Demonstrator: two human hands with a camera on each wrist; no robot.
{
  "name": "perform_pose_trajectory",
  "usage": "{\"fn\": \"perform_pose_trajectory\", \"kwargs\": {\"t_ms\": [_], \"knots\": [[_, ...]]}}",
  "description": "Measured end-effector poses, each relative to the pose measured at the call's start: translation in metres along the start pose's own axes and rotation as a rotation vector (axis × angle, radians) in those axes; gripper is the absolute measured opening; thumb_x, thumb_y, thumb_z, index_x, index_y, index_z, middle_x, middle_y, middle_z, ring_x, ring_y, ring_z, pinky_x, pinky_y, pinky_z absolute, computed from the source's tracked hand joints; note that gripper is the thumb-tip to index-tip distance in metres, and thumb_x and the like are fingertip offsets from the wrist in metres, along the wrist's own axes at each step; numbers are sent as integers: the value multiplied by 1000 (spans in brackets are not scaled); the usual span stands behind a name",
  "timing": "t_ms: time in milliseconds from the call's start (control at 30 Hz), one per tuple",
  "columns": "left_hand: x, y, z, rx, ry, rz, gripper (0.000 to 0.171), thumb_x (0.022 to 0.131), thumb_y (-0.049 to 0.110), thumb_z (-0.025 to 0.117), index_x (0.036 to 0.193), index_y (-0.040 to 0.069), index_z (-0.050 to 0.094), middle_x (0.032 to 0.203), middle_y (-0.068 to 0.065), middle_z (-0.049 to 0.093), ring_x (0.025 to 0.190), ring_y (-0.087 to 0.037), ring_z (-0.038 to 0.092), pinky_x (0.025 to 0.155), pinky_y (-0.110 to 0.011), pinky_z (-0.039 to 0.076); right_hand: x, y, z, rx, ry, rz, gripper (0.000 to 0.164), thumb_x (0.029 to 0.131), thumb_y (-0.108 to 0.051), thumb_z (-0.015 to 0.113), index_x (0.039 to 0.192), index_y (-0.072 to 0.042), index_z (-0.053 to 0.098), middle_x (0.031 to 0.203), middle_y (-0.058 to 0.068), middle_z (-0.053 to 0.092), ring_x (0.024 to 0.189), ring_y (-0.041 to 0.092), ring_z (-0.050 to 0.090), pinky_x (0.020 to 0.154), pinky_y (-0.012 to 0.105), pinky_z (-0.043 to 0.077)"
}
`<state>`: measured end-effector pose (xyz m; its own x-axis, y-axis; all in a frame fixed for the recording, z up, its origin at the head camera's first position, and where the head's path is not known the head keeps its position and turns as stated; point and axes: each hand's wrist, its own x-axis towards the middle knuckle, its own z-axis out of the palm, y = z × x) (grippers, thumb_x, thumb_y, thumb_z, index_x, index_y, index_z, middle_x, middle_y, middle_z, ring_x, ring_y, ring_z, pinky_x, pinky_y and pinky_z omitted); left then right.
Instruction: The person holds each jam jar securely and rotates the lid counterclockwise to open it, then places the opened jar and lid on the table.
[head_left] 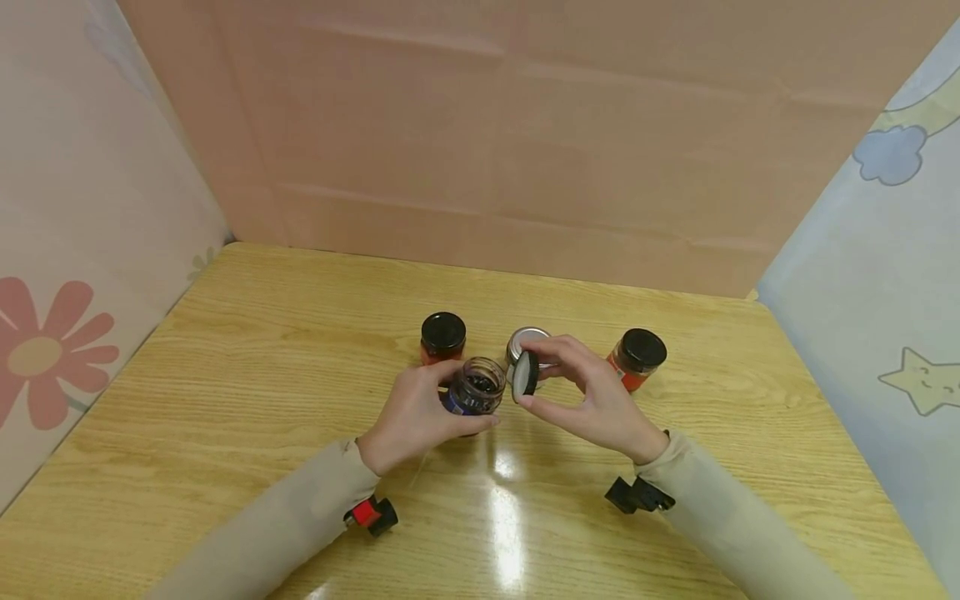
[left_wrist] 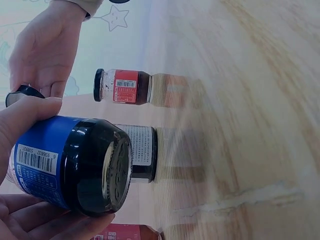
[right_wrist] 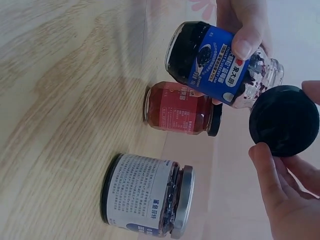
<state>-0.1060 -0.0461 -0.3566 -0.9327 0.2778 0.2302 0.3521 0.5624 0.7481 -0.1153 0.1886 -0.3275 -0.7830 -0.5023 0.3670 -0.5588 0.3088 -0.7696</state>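
Observation:
My left hand (head_left: 422, 412) grips an uncapped glass jar of blueberry jam (head_left: 476, 390) with a blue label, thumb on one side and fingers on the other. Dark jam shows inside its mouth, and in the left wrist view the jar's base hangs over the table. My right hand (head_left: 596, 400) pinches a black lid (head_left: 526, 376) by its edge, the pale inner face turned toward the jar. In the right wrist view the lid's dark outer face (right_wrist: 284, 121) is beside the jar's mouth.
Behind the hands stand a red-labelled jar with a black lid (head_left: 443, 335), a white-labelled jar with a silver lid (head_left: 528, 340), and another red-labelled jar (head_left: 636, 358) at right. All rest on the wooden table (head_left: 300, 333), with walls on three sides.

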Motion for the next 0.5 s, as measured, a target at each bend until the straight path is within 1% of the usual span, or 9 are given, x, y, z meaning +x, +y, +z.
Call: {"fn": "perform_pose_trajectory", "kwargs": {"t_ms": [167,267,400,500], "knots": [[0,-1,-1,-1,-1,-16,61,61,38,89,110,7,68,94,-1,72,84,-13,66,72,-29,52,-1,0,0,8,-9,21,59,77,-2,78,131,-7,54,125,17,57,107,13,61,89,27,52],[-1,-2,-1,1,4,-24,60,61,37,90,109,7,68,94,-1,72,84,-13,66,71,-29,52,-2,0,0,8,-9,39,60,76,-3,79,131,-7,54,125,15,57,107,13,61,90,26,51],[-1,-2,-2,8,7,-31,60,61,35,90,109,6,68,94,-2,72,84,-15,66,72,-30,52,-4,1,0,6,-9,56,58,76,-2,79,129,-3,54,125,14,58,106,16,62,91,24,50],[-2,-1,-3,4,3,-37,61,61,36,90,110,6,68,95,-3,72,86,-16,66,74,-33,53,-6,2,0,-12,-8,59,57,77,-3,79,128,-4,54,124,12,59,103,17,63,90,25,51]]}}
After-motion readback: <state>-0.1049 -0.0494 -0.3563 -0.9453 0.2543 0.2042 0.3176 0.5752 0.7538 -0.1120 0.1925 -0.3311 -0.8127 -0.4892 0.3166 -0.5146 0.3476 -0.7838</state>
